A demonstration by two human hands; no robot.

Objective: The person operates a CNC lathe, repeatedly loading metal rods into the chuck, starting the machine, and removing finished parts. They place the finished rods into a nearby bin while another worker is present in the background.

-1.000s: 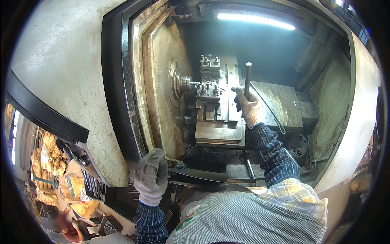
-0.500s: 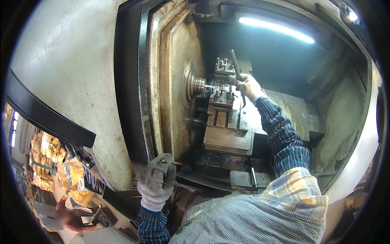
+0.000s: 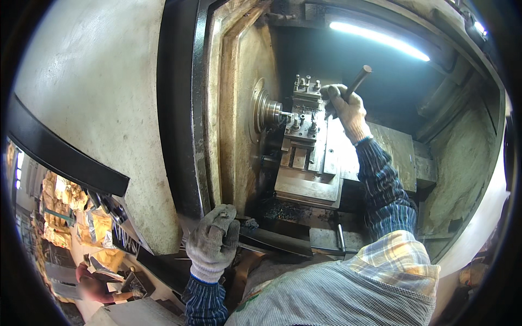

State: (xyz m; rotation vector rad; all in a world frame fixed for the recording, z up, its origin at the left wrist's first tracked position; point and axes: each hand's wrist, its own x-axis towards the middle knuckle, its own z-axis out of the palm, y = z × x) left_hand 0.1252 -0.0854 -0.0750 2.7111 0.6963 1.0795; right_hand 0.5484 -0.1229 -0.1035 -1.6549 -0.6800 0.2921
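My right hand (image 3: 347, 111), in a light knit glove, is closed around a dark metal rod (image 3: 359, 80). The rod's blunt round end points up and to the right; its lower part is hidden by the hand. Just left of this hand stand the upper bolts (image 3: 306, 83) of a lathe's tool block (image 3: 300, 136). A small bright workpiece (image 3: 286, 114) sticks out of the round chuck (image 3: 269, 111), pointing at the block. My left hand (image 3: 213, 239), in a grey glove, is curled at the lower corner of the machine's door opening; what its fingers hold is hidden.
A lamp tube (image 3: 380, 41) lights the enclosure from the back. Dark metal chips (image 3: 283, 209) lie below the slide. A short metal bar (image 3: 341, 237) stands at the front ledge. Far lower left, another person (image 3: 95, 285) is beside yellowish bundles (image 3: 57, 201).
My right hand has moved right and a little away from the tool block, and the rod has swung so its upper end leans right. My left hand has stayed nearly still.
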